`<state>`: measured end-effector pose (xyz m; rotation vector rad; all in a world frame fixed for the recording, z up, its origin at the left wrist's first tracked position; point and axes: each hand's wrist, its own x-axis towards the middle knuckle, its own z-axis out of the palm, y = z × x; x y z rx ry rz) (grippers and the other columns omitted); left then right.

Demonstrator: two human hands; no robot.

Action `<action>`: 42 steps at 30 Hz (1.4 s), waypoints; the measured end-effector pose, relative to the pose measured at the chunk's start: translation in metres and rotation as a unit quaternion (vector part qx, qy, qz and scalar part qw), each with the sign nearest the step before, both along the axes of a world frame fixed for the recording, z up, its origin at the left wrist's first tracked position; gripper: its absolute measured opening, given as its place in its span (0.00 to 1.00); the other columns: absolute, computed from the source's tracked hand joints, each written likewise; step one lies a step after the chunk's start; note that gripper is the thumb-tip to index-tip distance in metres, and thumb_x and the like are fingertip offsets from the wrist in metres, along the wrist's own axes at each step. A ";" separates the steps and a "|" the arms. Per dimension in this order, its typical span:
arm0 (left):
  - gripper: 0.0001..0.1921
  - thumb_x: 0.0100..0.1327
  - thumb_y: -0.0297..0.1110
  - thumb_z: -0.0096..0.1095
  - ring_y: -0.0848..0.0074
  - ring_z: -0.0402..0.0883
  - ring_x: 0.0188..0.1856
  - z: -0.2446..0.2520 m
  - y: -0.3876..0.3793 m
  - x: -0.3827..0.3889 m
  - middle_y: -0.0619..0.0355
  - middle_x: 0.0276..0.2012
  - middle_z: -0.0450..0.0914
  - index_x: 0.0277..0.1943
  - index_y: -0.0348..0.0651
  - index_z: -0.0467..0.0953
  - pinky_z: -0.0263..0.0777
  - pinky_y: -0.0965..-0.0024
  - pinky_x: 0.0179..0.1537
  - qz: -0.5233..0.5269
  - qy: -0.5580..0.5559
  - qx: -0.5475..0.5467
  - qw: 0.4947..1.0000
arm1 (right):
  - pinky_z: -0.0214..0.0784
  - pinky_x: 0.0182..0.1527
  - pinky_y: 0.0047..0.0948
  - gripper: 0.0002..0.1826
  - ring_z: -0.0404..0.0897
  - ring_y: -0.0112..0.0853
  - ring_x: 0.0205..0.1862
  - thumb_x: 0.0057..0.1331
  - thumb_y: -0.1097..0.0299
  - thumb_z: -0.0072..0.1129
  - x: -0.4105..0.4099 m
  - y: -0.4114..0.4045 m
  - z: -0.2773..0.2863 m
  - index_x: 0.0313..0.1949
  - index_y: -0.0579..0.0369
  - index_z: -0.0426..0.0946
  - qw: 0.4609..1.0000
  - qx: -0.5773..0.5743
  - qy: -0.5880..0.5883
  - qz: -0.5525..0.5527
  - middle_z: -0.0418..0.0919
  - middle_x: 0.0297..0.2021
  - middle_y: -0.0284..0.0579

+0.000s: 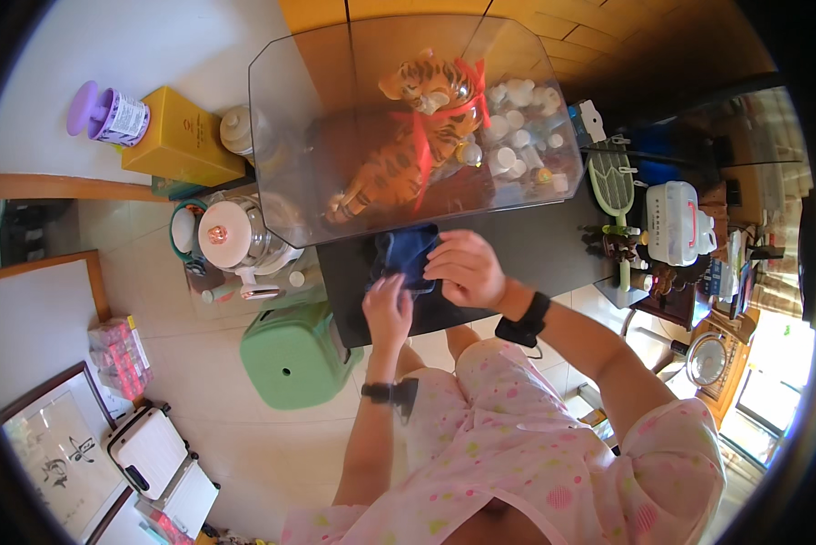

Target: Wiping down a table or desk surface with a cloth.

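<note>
A dark blue folded cloth, apparently denim, [406, 253] lies on the black tabletop [537, 248] in front of me, before a large transparent case. My left hand [389, 306] touches the near left part of the cloth with its fingertips. At the right edge of the cloth, my right hand [466, 268] has its fingers bent, thumb and fingertips at the fabric. Whether either hand pinches the fabric is hard to tell, as the fingers are partly blurred. Both wrists wear black bands.
Behind the cloth, the transparent case [353, 235] holds a tiger figurine [442, 136] with a red ribbon and several small bottles. A glass kettle [265, 238] stands to the left, above a green plastic stool [292, 357]. Farther right are an electric swatter [611, 180] and a white lidded box [671, 221].
</note>
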<state>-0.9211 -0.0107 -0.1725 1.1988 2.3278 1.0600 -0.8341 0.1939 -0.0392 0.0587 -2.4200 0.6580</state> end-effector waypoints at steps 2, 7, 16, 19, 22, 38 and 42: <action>0.17 0.61 0.29 0.64 0.57 0.77 0.55 0.010 -0.018 -0.001 0.54 0.50 0.81 0.53 0.42 0.78 0.67 0.51 0.57 0.041 -0.007 -0.011 0.999 | 0.61 0.67 0.49 0.16 0.78 0.40 0.56 0.62 0.66 0.58 0.021 -0.017 -0.070 0.49 0.53 0.81 0.984 -0.066 -0.166 -0.008 0.82 0.51 0.44; 0.12 0.62 0.24 0.60 0.54 0.82 0.45 0.007 -0.109 0.005 0.48 0.41 0.84 0.49 0.38 0.79 0.73 0.56 0.49 0.116 -0.093 -0.024 0.989 | 0.43 0.74 0.52 0.45 0.47 0.57 0.75 0.63 0.48 0.62 -0.009 -0.080 -0.148 0.73 0.55 0.56 0.914 -0.086 -0.357 -0.175 0.46 0.74 0.63; 0.12 0.65 0.21 0.57 0.53 0.83 0.47 0.031 -0.148 0.029 0.45 0.43 0.84 0.50 0.35 0.79 0.76 0.59 0.49 0.107 -0.120 -0.134 0.978 | 0.36 0.75 0.56 0.43 0.49 0.48 0.76 0.62 0.41 0.60 -0.110 -0.137 -0.165 0.73 0.41 0.60 0.921 -0.027 -0.380 -0.086 0.52 0.75 0.51; 0.15 0.65 0.24 0.59 0.51 0.79 0.54 0.025 -0.153 0.012 0.43 0.49 0.82 0.54 0.36 0.77 0.72 0.56 0.55 0.058 -0.102 -0.135 0.984 | 0.37 0.75 0.52 0.40 0.50 0.42 0.76 0.64 0.44 0.59 -0.099 -0.126 -0.178 0.72 0.40 0.61 0.939 -0.015 -0.342 -0.034 0.53 0.75 0.46; 0.25 0.65 0.30 0.61 0.46 0.71 0.63 0.007 -0.150 -0.010 0.37 0.61 0.72 0.64 0.35 0.68 0.65 0.51 0.63 0.062 -0.065 -0.225 0.970 | 0.40 0.75 0.51 0.35 0.55 0.40 0.74 0.64 0.48 0.60 -0.043 -0.082 -0.171 0.69 0.41 0.65 0.935 -0.030 -0.349 -0.059 0.57 0.73 0.46; 0.72 0.40 0.66 0.80 0.42 0.61 0.66 -0.096 -0.123 -0.030 0.26 0.65 0.49 0.67 0.22 0.36 0.65 0.52 0.65 0.158 -0.251 -0.403 0.866 | 0.43 0.69 0.63 0.45 0.56 0.52 0.71 0.50 0.39 0.70 -0.022 -0.101 -0.145 0.66 0.42 0.67 0.902 -0.110 -0.354 -0.221 0.59 0.69 0.52; 0.69 0.38 0.64 0.83 0.44 0.61 0.64 -0.096 -0.108 -0.024 0.27 0.63 0.53 0.64 0.23 0.40 0.66 0.53 0.64 0.138 -0.229 -0.429 0.863 | 0.38 0.74 0.53 0.38 0.52 0.37 0.76 0.63 0.37 0.56 -0.056 -0.138 -0.173 0.69 0.36 0.65 0.948 -0.032 -0.305 -0.084 0.54 0.75 0.42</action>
